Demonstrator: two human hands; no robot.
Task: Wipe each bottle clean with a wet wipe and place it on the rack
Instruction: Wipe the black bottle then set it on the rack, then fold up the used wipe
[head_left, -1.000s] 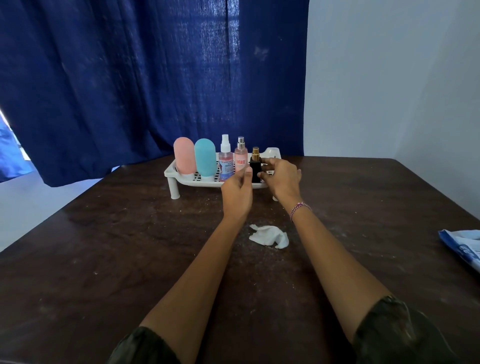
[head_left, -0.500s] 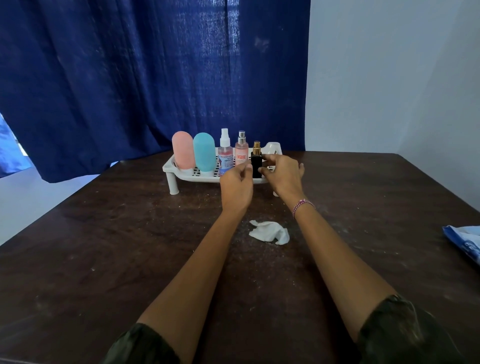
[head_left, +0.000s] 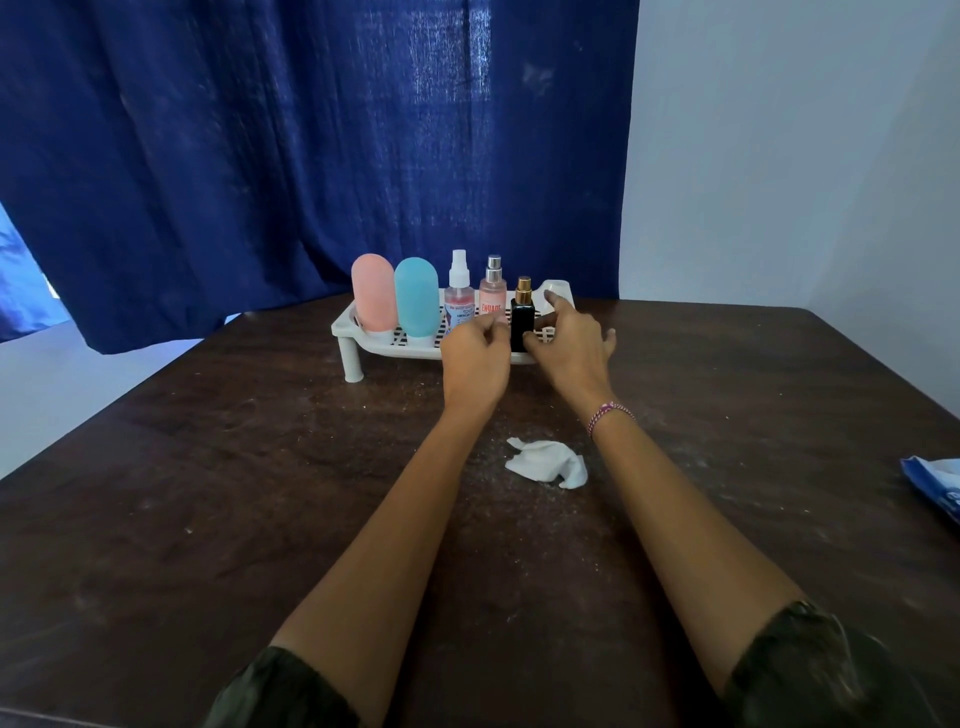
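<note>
Risk at centre frame: small black square gold-capped bottle (head_left: 521, 318) stands on white slatted plastic rack (head_left: 345, 326), right hand (head_left: 569, 345) spread beside it, left hand (head_left: 475, 358) loosely curled, empty; a stray knuckle could topple it.

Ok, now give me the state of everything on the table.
Pink bottle, upright on rack.
Teal bottle, upright on rack.
White-pump spray bottle, upright on rack.
Engage spray bottle, upright on rack.
Black bottle, upright on rack, between both hands.
Wet wipe, crumpled on table.
Left hand, loosely curled, empty.
Right hand, fingers spread, empty.
</note>
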